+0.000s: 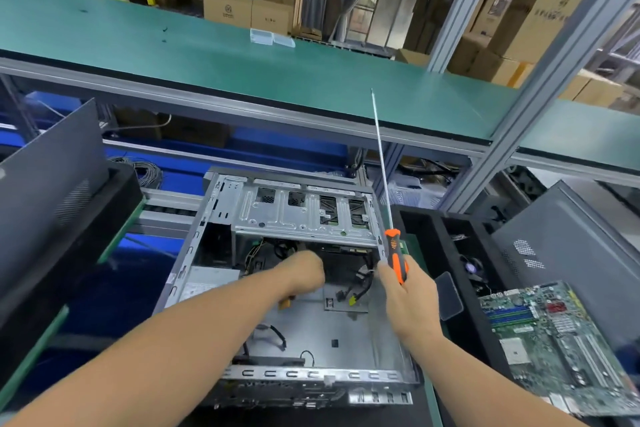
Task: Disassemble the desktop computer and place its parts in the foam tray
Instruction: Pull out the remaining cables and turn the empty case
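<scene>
The open desktop case (298, 329) lies on its side in front of me, its motherboard gone and loose cables on the bare metal floor. My left hand (304, 272) reaches inside below the drive cage (304, 215), fingers curled; what it holds is hidden. My right hand (412, 302) grips a long screwdriver (396, 255) by its orange and black handle, shaft pointing up. The green motherboard (554, 340) lies in the black foam tray (426, 229) at the right.
A dark side panel (575, 253) leans at the far right and another (45, 170) stands on a black tray at the left. A green-topped shelf (242, 55) runs overhead behind the case, with aluminium posts (540, 90) at the right.
</scene>
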